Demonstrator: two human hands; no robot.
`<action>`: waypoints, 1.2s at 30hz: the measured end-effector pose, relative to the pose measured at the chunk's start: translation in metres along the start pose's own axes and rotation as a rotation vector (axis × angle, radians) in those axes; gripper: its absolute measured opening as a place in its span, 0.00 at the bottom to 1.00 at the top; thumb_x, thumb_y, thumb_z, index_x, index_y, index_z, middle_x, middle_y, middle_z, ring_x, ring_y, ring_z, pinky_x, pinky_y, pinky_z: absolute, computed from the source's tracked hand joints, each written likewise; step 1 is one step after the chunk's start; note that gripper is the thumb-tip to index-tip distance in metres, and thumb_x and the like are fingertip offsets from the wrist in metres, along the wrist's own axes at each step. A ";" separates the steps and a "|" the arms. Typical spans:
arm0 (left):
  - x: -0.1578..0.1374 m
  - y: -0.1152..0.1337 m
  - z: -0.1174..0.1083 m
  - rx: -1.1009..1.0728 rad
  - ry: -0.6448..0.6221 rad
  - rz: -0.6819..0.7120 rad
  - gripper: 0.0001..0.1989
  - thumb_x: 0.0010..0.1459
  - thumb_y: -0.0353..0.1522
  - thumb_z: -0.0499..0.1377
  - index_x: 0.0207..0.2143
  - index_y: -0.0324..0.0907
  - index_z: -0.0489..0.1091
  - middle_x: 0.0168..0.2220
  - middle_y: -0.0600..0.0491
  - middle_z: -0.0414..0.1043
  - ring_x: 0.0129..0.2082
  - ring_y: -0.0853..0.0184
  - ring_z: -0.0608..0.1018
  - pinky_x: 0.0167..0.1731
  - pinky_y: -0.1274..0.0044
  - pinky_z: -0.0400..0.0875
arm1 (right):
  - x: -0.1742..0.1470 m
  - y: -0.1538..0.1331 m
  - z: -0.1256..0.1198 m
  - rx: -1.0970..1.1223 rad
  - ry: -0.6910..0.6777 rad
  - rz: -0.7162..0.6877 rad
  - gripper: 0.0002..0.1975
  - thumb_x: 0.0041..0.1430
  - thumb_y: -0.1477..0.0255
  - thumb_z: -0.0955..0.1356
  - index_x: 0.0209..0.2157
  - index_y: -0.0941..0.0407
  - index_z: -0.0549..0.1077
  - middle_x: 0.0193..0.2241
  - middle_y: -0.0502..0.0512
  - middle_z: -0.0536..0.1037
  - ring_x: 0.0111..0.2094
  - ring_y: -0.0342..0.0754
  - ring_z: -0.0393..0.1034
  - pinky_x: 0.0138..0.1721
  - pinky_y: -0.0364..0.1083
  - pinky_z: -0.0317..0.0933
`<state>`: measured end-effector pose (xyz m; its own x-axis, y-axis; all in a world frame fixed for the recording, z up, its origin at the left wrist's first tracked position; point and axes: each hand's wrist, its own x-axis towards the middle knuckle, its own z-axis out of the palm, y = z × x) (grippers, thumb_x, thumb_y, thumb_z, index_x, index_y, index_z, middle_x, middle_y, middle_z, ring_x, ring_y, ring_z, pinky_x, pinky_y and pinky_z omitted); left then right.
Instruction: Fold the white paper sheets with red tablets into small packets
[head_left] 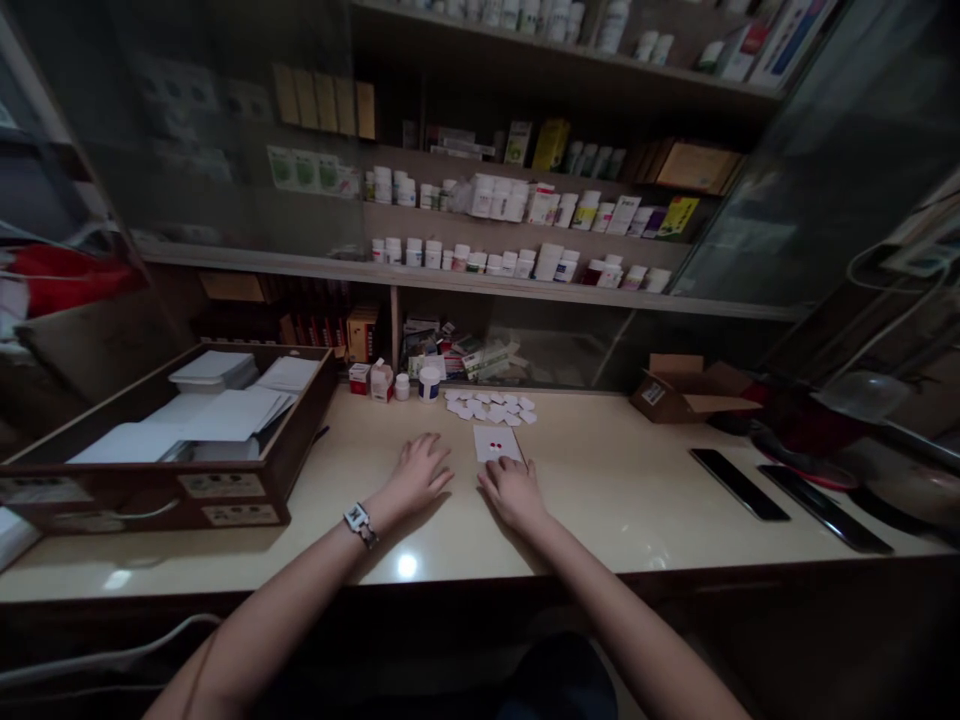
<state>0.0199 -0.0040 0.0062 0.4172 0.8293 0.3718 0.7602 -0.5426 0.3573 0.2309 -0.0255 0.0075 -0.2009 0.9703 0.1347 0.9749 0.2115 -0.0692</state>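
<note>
My left hand [417, 474] rests on the counter with its fingers spread and nothing in it. On the near edge of a white sheet of paper [486, 438] lie the fingers of my right hand [513, 490], stretched out flat. A few small red and white pills [496, 446] sit on that sheet, just beyond my right fingertips. Behind it several small folded white paper packets [491, 407] are spread out. A white pill bottle with a blue label [429, 384], a smaller white bottle [403, 387] and two small medicine boxes [381, 381] stand at the back, left of the packets.
A wooden drawer [277, 490] holding stacks of white paper fills the counter's left side. An open cardboard box [671, 395] stands at the back right, near a black phone [739, 484] and another dark flat object [821, 508]. Shelves [480, 278] of medicine bottles rise behind.
</note>
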 end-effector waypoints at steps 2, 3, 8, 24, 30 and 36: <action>0.000 0.004 -0.004 0.010 -0.029 -0.008 0.18 0.59 0.37 0.54 0.49 0.40 0.68 0.58 0.39 0.59 0.59 0.52 0.60 0.56 0.59 0.54 | 0.000 -0.001 -0.002 0.029 -0.016 -0.041 0.18 0.66 0.62 0.57 0.43 0.56 0.72 0.42 0.63 0.73 0.45 0.57 0.65 0.54 0.60 0.43; -0.001 0.005 -0.007 0.015 -0.035 -0.020 0.18 0.59 0.36 0.54 0.49 0.39 0.68 0.58 0.39 0.59 0.59 0.52 0.60 0.56 0.59 0.54 | -0.001 -0.003 -0.003 0.047 -0.025 -0.067 0.17 0.66 0.63 0.57 0.43 0.56 0.72 0.42 0.63 0.73 0.46 0.57 0.65 0.54 0.61 0.42; -0.008 0.010 -0.023 0.058 -0.080 -0.016 0.17 0.57 0.34 0.56 0.48 0.38 0.69 0.56 0.37 0.61 0.57 0.50 0.62 0.54 0.59 0.57 | -0.009 -0.016 -0.005 0.157 -0.059 -0.258 0.15 0.65 0.64 0.59 0.45 0.55 0.70 0.46 0.62 0.71 0.49 0.55 0.63 0.57 0.64 0.36; -0.063 0.001 -0.031 0.085 -0.196 0.127 0.12 0.59 0.29 0.52 0.28 0.39 0.74 0.31 0.48 0.74 0.34 0.64 0.73 0.43 0.70 0.62 | -0.031 -0.041 -0.005 0.279 -0.113 -0.542 0.18 0.59 0.60 0.65 0.48 0.53 0.69 0.50 0.62 0.70 0.51 0.56 0.62 0.59 0.65 0.35; -0.058 -0.003 -0.027 0.151 -0.200 0.139 0.11 0.58 0.30 0.54 0.26 0.39 0.73 0.29 0.49 0.73 0.31 0.66 0.72 0.39 0.73 0.63 | -0.027 -0.039 -0.003 0.295 -0.119 -0.560 0.17 0.58 0.61 0.66 0.47 0.53 0.70 0.49 0.61 0.70 0.51 0.55 0.62 0.59 0.63 0.39; -0.050 -0.011 -0.027 0.295 -0.269 0.297 0.08 0.59 0.29 0.54 0.29 0.37 0.71 0.26 0.49 0.72 0.25 0.66 0.72 0.32 0.74 0.65 | -0.020 -0.037 -0.001 0.395 -0.083 -0.523 0.17 0.60 0.71 0.62 0.52 0.57 0.65 0.45 0.60 0.74 0.47 0.52 0.66 0.57 0.57 0.46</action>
<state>-0.0227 -0.0436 0.0074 0.7210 0.6711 0.1724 0.6816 -0.7317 -0.0024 0.1992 -0.0525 0.0082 -0.6608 0.7304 0.1731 0.6415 0.6692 -0.3750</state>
